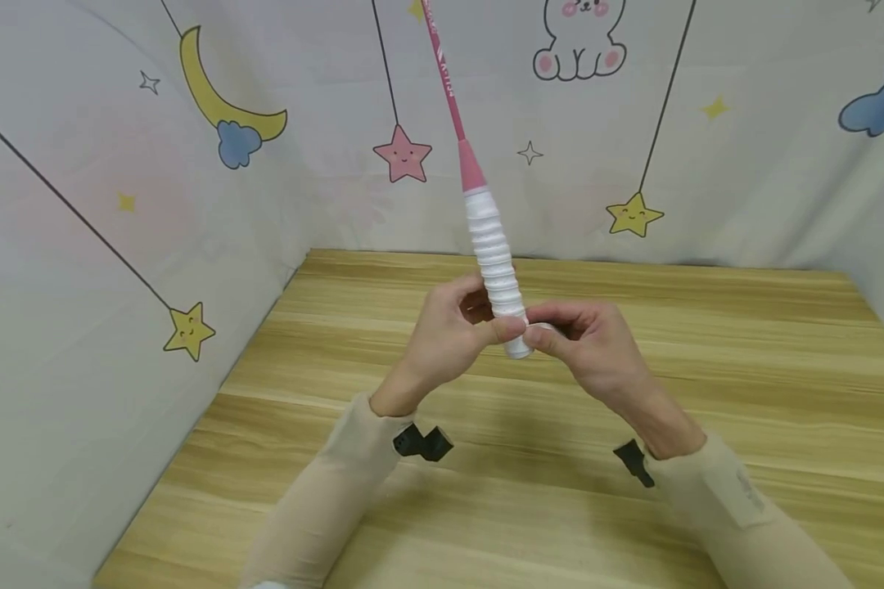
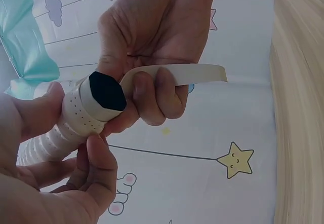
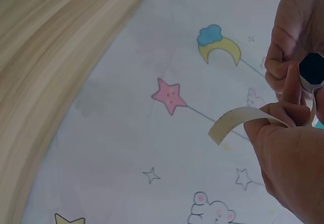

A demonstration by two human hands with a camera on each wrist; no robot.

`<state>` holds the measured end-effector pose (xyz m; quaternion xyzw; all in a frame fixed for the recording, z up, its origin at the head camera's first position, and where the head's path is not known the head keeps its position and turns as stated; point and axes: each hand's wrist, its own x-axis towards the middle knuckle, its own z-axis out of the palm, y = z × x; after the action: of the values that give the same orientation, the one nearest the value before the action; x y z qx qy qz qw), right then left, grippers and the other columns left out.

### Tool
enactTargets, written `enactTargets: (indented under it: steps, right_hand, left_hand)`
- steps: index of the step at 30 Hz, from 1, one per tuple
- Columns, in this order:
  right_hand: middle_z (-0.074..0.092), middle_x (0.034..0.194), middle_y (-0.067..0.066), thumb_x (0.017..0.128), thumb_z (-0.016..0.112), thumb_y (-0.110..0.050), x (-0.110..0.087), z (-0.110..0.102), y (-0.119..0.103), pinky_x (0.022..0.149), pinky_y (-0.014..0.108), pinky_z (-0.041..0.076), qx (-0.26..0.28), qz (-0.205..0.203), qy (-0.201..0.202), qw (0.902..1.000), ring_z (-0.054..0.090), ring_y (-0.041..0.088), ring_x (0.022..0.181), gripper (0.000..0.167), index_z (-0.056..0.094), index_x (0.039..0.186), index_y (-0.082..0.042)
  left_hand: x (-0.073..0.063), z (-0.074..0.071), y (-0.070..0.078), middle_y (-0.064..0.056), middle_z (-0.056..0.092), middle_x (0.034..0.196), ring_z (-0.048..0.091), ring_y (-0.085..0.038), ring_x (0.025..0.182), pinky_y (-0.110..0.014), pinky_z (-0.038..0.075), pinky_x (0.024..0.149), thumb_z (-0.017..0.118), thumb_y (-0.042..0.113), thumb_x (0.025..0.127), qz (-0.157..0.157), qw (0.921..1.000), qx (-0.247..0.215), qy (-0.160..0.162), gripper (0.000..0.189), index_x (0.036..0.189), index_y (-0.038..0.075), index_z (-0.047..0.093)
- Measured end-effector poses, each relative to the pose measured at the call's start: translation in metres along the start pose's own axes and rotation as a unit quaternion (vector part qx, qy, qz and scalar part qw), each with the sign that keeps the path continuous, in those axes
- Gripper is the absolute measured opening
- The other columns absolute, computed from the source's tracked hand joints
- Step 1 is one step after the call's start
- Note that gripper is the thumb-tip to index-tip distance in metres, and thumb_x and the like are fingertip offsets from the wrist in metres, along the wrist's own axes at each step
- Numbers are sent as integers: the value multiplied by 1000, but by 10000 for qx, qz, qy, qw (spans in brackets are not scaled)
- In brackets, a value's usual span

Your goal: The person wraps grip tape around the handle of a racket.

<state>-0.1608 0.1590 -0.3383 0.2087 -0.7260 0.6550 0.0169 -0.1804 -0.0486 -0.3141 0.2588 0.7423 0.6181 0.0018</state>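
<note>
A pink racket shaft (image 1: 448,90) with lettering slants up out of the head view; its head is out of sight. White perforated grip tape (image 1: 492,245) winds in ridges down the handle, which ends in a dark butt cap (image 2: 107,96). My left hand (image 1: 449,331) grips the handle near its lower end, thumb pressed on the tape. Close beside it, my right hand (image 1: 597,348) pinches the loose strip of tape (image 2: 195,74) coming off the handle's end. The strip's free tail (image 3: 230,122) curves out past the right fingers.
Below the hands lies a wood-grain table (image 1: 530,491). A pale cloth backdrop (image 1: 324,74) printed with stars, moons and animals stands behind and to the left. Small black cameras (image 1: 423,442) are strapped at both wrists.
</note>
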Motion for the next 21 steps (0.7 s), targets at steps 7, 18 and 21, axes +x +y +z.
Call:
enactTargets:
  steps: [7, 18, 21]
  right_hand:
    - [84, 100, -14, 100, 76, 0, -1, -2, 0, 80, 22, 62, 27, 148, 8, 9999, 76, 6, 89, 15, 81, 113, 5]
    - [83, 95, -9, 93, 87, -14, -2, -6, 1, 77, 25, 60, 241, 420, -27, 9988, 73, 9, 83, 7, 85, 99, -17]
    - [82, 94, -9, 93, 86, -10, -2, -7, 2, 76, 24, 60, 360, 428, -84, 9984, 73, 9, 83, 9, 84, 96, -18]
  left_hand:
    - [0, -6, -2, -33, 71, 125, 72, -18, 100, -30, 61, 93, 74, -8, 97, -225, 9991, -268, -235, 54, 149, -10, 58]
    - [-1, -12, -1, -35, 71, 121, 72, -17, 97, -28, 61, 89, 74, -16, 92, -76, 9979, -428, -475, 64, 153, -10, 54]
    - [-1, -12, 1, -38, 71, 122, 74, -19, 100, -32, 63, 93, 73, -19, 91, 67, 9977, -445, -503, 67, 154, -11, 51]
